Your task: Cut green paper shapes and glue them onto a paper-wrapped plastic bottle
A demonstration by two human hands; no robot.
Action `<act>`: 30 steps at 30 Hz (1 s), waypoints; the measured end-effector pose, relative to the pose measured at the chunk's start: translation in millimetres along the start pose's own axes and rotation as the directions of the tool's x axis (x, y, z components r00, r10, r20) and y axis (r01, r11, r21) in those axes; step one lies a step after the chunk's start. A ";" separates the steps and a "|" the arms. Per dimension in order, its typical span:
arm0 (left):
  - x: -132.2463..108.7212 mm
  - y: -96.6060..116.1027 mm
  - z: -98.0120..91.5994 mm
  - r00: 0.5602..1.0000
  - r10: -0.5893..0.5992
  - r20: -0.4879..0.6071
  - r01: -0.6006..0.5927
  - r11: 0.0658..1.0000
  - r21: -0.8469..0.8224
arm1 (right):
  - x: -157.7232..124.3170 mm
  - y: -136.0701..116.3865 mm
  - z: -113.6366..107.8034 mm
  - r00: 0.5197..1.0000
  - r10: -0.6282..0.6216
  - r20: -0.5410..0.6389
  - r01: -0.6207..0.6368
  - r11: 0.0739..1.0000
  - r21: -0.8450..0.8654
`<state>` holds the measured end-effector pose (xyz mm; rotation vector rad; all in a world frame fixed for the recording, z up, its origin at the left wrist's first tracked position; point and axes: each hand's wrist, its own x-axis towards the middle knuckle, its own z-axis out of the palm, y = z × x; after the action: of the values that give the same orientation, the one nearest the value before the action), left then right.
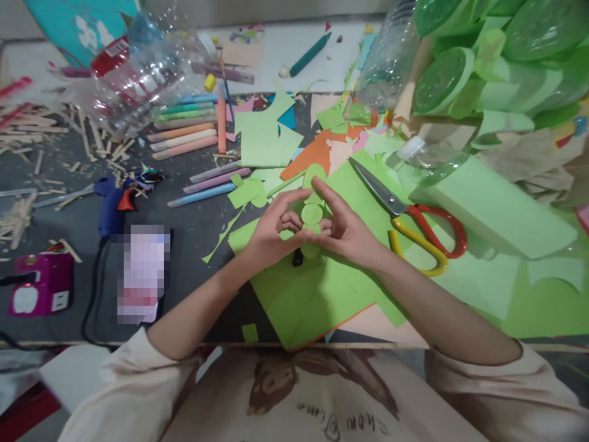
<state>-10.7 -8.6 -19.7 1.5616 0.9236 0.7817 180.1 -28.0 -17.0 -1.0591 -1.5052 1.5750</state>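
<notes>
Between both hands, above the light-green paper sheet point(299, 307), is a small green paper cutout point(311, 213) with rounded parts. My left hand point(273, 230) curls round its left side, thumb and fingers pinching the edge. From the other side my right hand point(347, 224) grips it, index finger extended upward along the piece and thumb below. The fingers partly cover the cutout. A small dark object point(298, 258) shows just under the hands; its kind is unclear. Scissors point(393, 205) with one red and one yellow handle lie right of my right hand.
At left are a blue glue gun point(110, 205), a phone point(143, 273), a magenta box point(41, 285) and scattered wooden sticks point(27, 132). Pastel sticks point(188, 132) and paper scraps point(264, 141) lie behind. Plastic bottles stand around; a paper-wrapped bottle point(501, 205) lies right.
</notes>
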 end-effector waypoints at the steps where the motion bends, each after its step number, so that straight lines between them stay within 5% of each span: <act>1: -0.4 -1.1 0.0 1.000 0.011 0.003 -0.011 1.000 0.006 | -0.2 -0.2 0.1 1.000 0.007 0.007 -0.007 1.000 -0.015; 7: 1.6 -4.1 1.7 0.999 0.033 -0.015 -0.032 0.999 0.021 | -2.2 8.1 2.2 0.998 -0.055 -0.028 0.053 0.996 -0.075; 11: 1.4 -5.1 4.3 0.994 -0.031 -0.104 0.036 0.998 0.049 | -9.0 -10.3 -3.4 0.976 -0.042 -0.214 0.013 0.991 -0.135; 14: 1.1 -6.5 5.6 0.987 -0.039 -0.158 0.049 0.997 0.061 | -21.4 -38.3 -26.8 0.928 -0.108 -0.357 -0.020 0.942 -0.336; 16: 1.0 -7.3 6.1 0.983 -0.027 -0.183 0.041 0.997 0.071 | -32.6 -52.1 -53.2 0.861 -0.275 -0.428 -0.037 0.805 -0.593; 18: 0.8 -7.5 6.2 0.980 -0.019 -0.199 0.037 0.995 0.090 | -44.4 -56.4 -83.7 0.801 -0.377 -0.466 -0.239 0.513 -0.825; 21: 0.2 -6.9 6.1 0.980 -0.009 -0.199 0.034 0.992 0.124 | -60.4 -49.5 -122.7 0.840 -0.221 -0.496 -0.477 0.134 -0.868; 23: -0.1 -6.9 5.8 0.981 -0.002 -0.193 0.029 0.990 0.136 | -69.2 -44.0 -135.5 0.822 -0.129 -0.554 -0.553 0.047 -0.832; 26: -0.6 -8.0 4.9 0.983 0.004 -0.182 0.025 0.987 0.159 | -80.0 -45.3 -130.3 0.784 -0.174 -0.596 -0.603 0.011 -0.797; 30: -2.8 -10.4 3.6 0.989 0.058 -0.136 -0.027 0.975 0.221 | -88.5 -62.2 -96.3 0.902 -0.234 -0.362 -0.375 -0.013 -0.927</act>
<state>-10.5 -11.9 -30.6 1.7389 1.1141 0.8528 301.5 -62.9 54.0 -2.1010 -2.2214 -0.2291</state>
